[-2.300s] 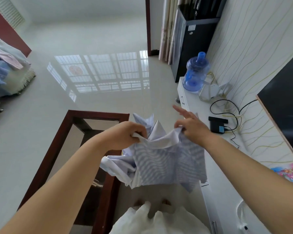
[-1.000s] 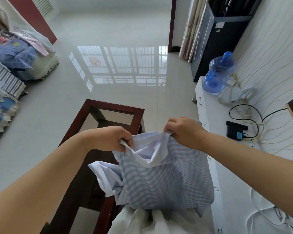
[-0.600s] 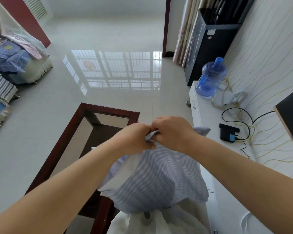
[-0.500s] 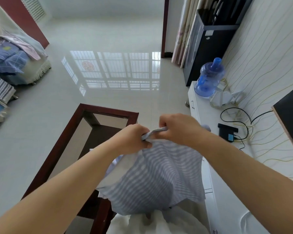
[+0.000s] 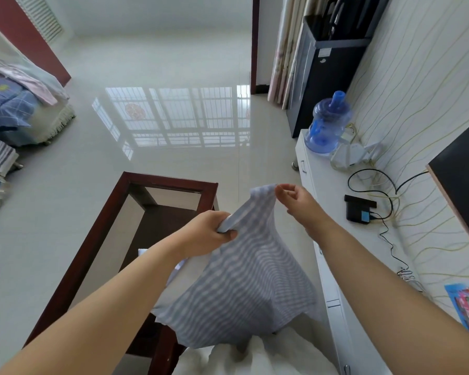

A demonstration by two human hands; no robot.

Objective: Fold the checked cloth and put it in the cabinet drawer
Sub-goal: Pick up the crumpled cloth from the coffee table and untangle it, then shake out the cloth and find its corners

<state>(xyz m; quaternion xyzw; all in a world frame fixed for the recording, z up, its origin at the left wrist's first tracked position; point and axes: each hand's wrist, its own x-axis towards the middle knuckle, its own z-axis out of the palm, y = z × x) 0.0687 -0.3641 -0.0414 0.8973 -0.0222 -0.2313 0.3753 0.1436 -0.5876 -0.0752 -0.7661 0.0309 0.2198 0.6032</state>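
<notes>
The blue-and-white checked cloth (image 5: 244, 288) hangs in the air in front of me, above the gap between the coffee table and the white cabinet (image 5: 326, 193). My left hand (image 5: 211, 230) grips a bunched part of its upper edge. My right hand (image 5: 295, 201) is higher and to the right, fingers loosely curled, its fingertips pinching the cloth's raised top corner. The cabinet's drawer fronts (image 5: 333, 304) run down the right side, partly hidden by my right arm.
A dark wooden coffee table (image 5: 171, 183) with a glass top stands below left. On the cabinet are a blue water bottle (image 5: 326, 123), a black box (image 5: 359, 211) with cables and a dark screen (image 5: 463, 196). White fabric (image 5: 255, 358) lies at the bottom edge.
My hands, which met at the cloth's top, have come apart. The right hand has moved up and right with one corner, stretching the upper edge; the left hand has dropped slightly.
</notes>
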